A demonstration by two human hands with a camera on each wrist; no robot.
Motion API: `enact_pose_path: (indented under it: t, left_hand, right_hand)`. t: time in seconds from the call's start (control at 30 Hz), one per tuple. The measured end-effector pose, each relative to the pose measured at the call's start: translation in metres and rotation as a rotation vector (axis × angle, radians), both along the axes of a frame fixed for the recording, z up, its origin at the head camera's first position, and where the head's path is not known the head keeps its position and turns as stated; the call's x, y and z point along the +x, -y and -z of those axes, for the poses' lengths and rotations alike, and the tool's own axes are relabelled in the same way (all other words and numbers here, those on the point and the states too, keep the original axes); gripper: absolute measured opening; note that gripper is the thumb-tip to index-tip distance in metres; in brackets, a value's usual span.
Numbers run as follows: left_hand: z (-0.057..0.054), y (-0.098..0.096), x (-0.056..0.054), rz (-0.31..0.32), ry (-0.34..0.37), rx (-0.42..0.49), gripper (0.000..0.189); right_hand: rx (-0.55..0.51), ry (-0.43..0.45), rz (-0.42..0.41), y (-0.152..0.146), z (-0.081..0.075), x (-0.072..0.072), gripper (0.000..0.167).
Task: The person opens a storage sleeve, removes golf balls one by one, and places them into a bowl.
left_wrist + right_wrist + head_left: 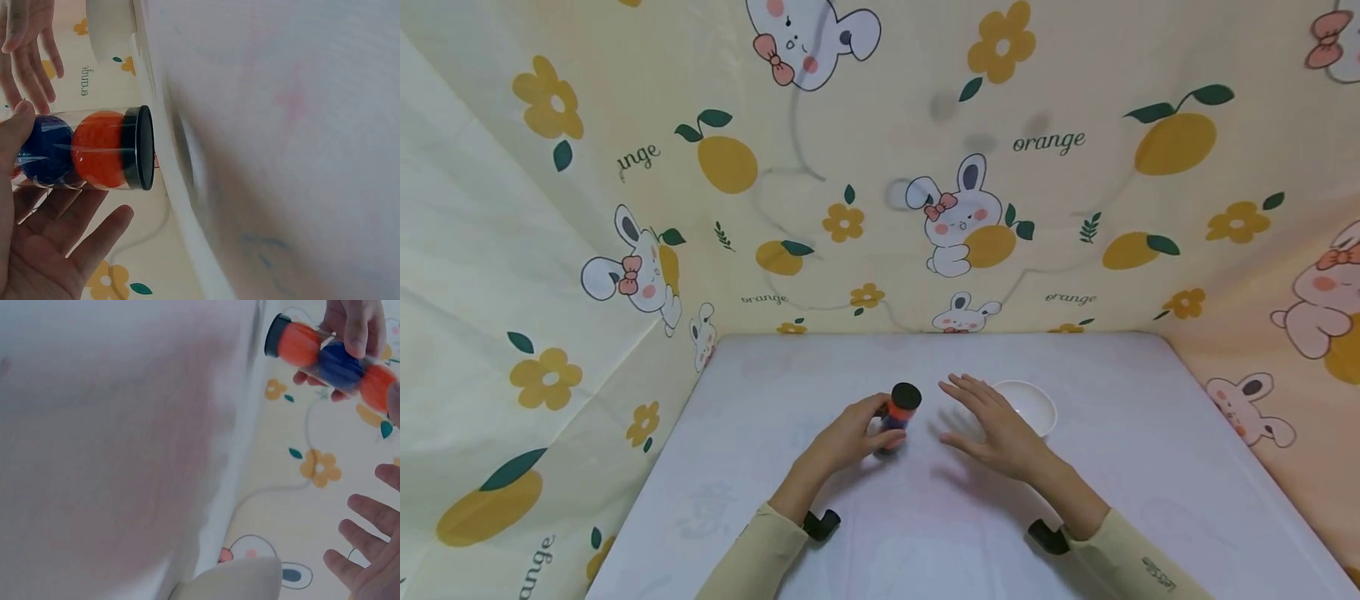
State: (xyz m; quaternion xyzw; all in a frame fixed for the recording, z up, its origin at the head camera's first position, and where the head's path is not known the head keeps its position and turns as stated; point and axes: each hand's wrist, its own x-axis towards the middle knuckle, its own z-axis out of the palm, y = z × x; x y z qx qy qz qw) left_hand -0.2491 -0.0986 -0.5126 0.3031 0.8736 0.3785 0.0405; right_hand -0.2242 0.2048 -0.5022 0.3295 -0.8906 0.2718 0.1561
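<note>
My left hand (847,435) grips a clear tube (895,421) with black end caps, upright near the middle of the table. Inside it are stacked balls: in the right wrist view, a blue ball (340,365) sits between an orange ball (299,345) and another orange ball (377,387). The left wrist view shows a small gap between the lower black cap (145,147) and the tabletop. Apart from the tube, to its right, my right hand (1000,432) has its fingers spread and holds nothing. Partly behind that hand stands a white bowl (1037,406).
The table (760,375) has a whitish cover. A patterned cloth (880,108) with rabbits, oranges and flowers hangs behind it and at both sides. A black wrist strap piece (822,525) shows at the left cuff, another strap piece (1048,537) at the right.
</note>
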Motion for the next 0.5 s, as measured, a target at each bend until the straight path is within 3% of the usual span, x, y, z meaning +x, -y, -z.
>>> enact_pose_path:
  t: [0.5]
  left_hand:
    - [-0.009,0.004,0.011,0.026,-0.099,-0.143,0.048]
  right_hand:
    - [-0.157,0.106,-0.113,0.016,-0.006,0.008,0.064]
